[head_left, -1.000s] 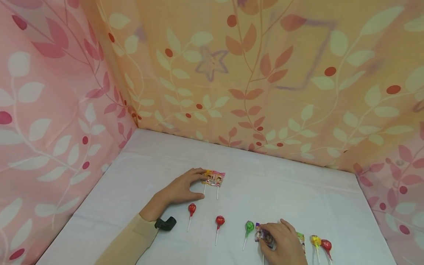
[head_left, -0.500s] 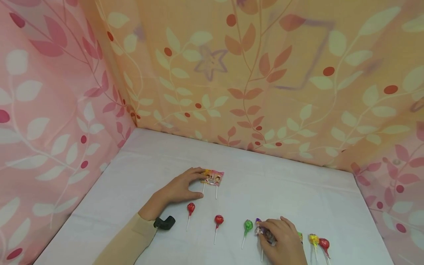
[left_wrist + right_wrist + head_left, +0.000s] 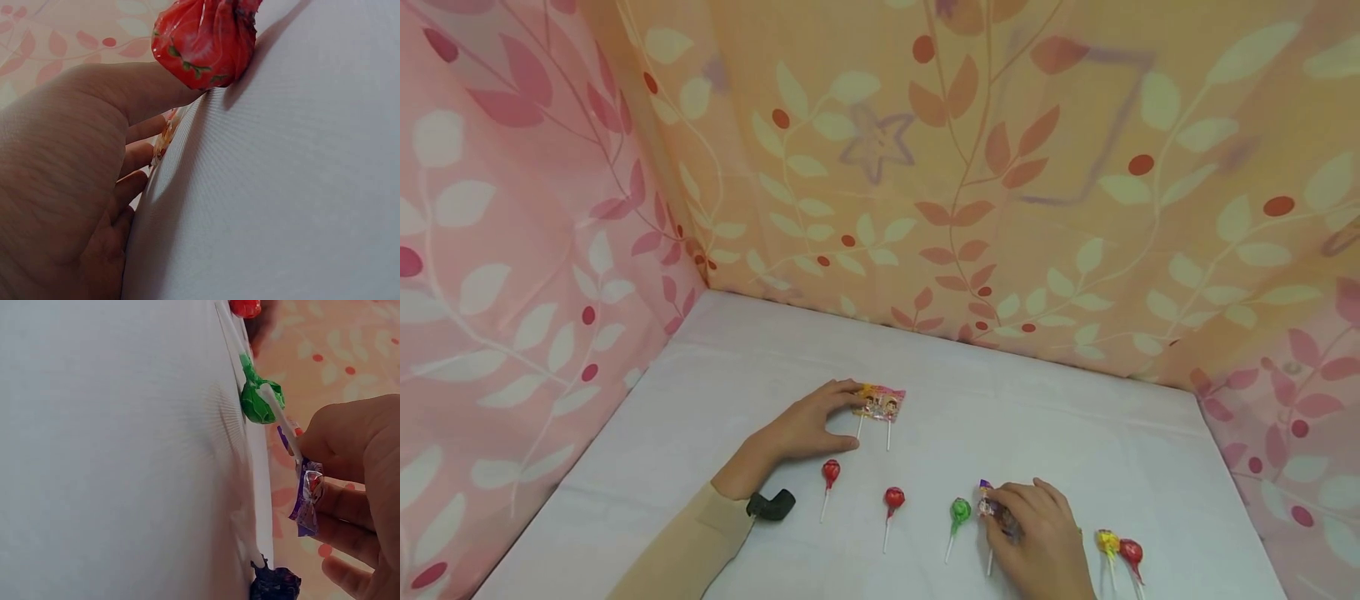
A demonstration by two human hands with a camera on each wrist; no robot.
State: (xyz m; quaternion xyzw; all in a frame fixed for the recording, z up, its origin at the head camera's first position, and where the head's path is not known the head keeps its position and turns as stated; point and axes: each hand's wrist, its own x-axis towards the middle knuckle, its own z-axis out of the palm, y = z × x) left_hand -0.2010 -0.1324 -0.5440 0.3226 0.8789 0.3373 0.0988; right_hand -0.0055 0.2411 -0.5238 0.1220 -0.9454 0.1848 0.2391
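Observation:
My left hand (image 3: 808,425) rests on the table, its fingertips on the left edge of a yellow-and-pink packet of lollipops (image 3: 889,403) with two white sticks. The thumb lies apart from them, near the sticks. Between right thumb and fingers, my right hand (image 3: 1041,537) pinches a purple-wrapped lollipop (image 3: 307,497); its white stick points toward the green lollipop (image 3: 960,509). The palm side of this hand hides part of the wrapper in the head view. Close to the left wrist lies a red lollipop (image 3: 831,472), which looms large in the left wrist view.
Another red lollipop (image 3: 894,498) lies mid-table. Right of the right hand, a yellow lollipop (image 3: 1108,542) and a red lollipop (image 3: 1132,551) sit side by side. A dark-wrapped lollipop (image 3: 275,584) shows in the right wrist view. Patterned cloth walls (image 3: 880,250) border the white table (image 3: 760,350).
My right hand has moved slightly away from me with the purple-wrapped lollipop. A green-edged packet seen behind that hand is now hidden. The left hand has stayed in place.

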